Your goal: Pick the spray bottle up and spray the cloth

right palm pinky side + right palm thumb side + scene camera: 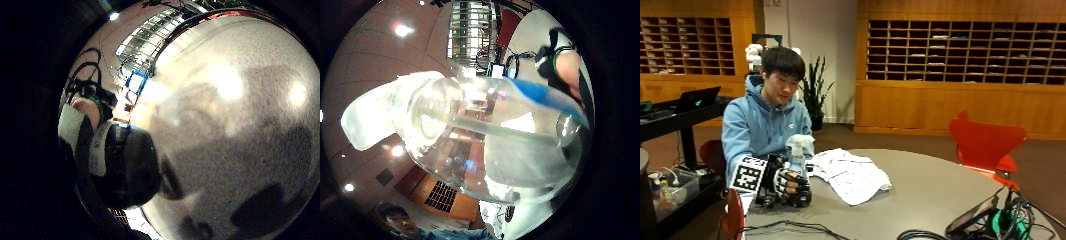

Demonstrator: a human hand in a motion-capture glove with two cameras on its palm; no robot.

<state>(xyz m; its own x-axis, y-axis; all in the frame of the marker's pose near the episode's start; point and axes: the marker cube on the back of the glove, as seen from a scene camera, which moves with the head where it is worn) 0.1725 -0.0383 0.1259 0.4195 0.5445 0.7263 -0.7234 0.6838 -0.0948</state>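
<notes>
Spray bottle (798, 152) upright, gripped by gloved right hand (792, 187) beside cloth (850, 174).

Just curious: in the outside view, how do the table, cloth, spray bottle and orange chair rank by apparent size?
1. table
2. orange chair and cloth: look alike, and the chair stands farther off
3. spray bottle
</notes>
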